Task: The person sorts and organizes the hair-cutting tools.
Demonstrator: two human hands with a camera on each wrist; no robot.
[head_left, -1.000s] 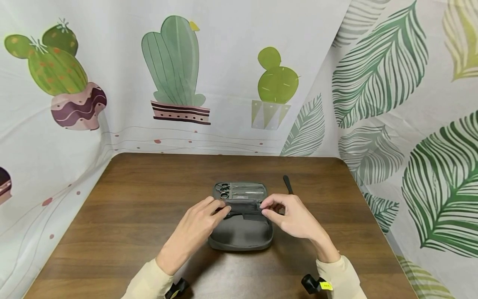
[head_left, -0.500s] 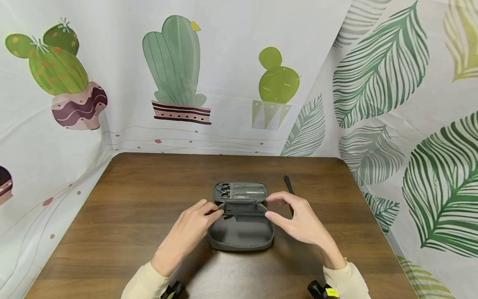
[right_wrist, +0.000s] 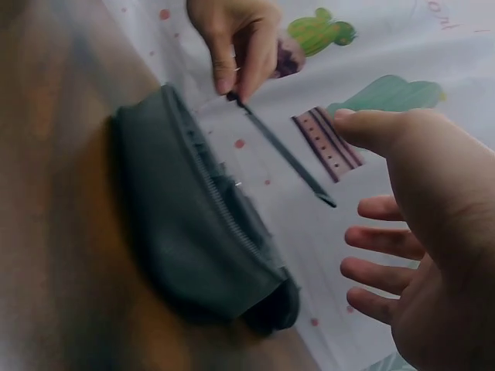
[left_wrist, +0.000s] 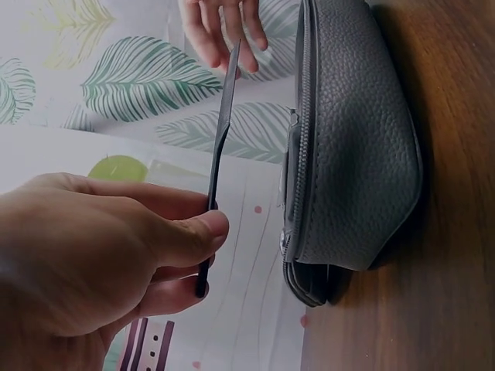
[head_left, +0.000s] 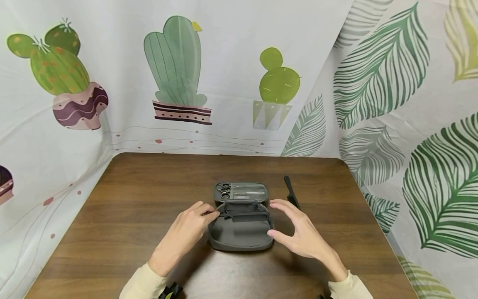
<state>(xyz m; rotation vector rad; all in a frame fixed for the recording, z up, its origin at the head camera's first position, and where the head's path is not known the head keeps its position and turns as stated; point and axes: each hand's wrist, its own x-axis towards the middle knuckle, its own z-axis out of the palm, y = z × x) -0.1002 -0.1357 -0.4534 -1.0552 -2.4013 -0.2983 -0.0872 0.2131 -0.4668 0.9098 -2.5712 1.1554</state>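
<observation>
Brown wooden table (head_left: 149, 187) stretched beneath the right fingers (head_left: 286, 207), which had spread wider, leaving only the left fingers (head_left: 212, 216) gripping a flat black comb (head_left: 249, 217).

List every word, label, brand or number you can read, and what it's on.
"ort", pink lettering on the cloth, right wrist view; faint, maybe cut off.
Yellow sticker, bottom edge of the head view: nothing legible.
Pale strip in the case: too small to read.
No other text is readable.
</observation>
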